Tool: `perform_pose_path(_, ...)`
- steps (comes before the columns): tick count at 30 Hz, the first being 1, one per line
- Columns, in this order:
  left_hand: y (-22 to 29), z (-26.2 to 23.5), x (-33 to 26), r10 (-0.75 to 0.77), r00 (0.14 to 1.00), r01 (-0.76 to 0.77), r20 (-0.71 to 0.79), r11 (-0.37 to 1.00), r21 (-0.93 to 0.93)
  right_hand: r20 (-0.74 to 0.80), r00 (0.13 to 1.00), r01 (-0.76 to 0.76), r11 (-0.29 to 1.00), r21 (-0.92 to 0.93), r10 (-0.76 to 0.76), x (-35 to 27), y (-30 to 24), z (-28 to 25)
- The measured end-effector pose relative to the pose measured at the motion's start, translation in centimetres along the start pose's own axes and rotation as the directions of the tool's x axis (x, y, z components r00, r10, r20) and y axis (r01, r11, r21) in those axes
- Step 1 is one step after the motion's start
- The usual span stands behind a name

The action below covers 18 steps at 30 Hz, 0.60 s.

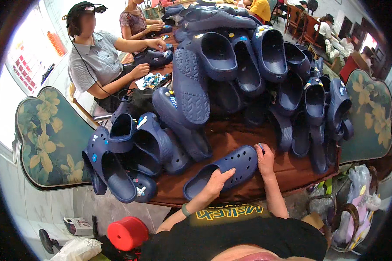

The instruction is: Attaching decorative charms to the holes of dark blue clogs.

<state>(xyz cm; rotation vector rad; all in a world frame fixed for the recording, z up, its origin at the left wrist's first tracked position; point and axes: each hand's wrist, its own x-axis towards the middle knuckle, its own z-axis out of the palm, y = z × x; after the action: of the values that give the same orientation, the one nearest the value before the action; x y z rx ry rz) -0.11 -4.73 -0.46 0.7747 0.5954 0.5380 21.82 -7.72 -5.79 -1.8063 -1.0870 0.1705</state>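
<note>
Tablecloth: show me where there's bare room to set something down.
Bare tablecloth lies between the held clog and the piled clogs beyond; right of the right hand, before the rightmost clogs. Clogs crowd the near left corner and far side.

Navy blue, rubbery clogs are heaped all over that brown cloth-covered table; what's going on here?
Someone is handling one navy blue, rubbery clog with round holes at the near edge of the brown cloth-covered table. Their left hand holds it, thumb on top; their right hand is at the toe, its fingertips perhaps pinching something too small to make out. More navy clogs lie piled around, several with small colourful decorations. To the left, a co-worker in a grey short-sleeved shirt sits at the table.
</note>
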Motion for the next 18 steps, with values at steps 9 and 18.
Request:
perform_pose_path(9,1.4,-2.2,-0.8,-0.072,0.994,0.063,0.087,0.992,0.106,0.063,0.99,0.131,0.987,-0.091,-0.125,0.0,0.7,-0.2)
perform_pose_path(18,1.3,-2.2,-1.8,-0.09,0.995,0.08,0.031,0.967,0.241,0.064,0.975,0.22,0.936,-0.273,-0.211,-1.4,-0.1,-1.2)
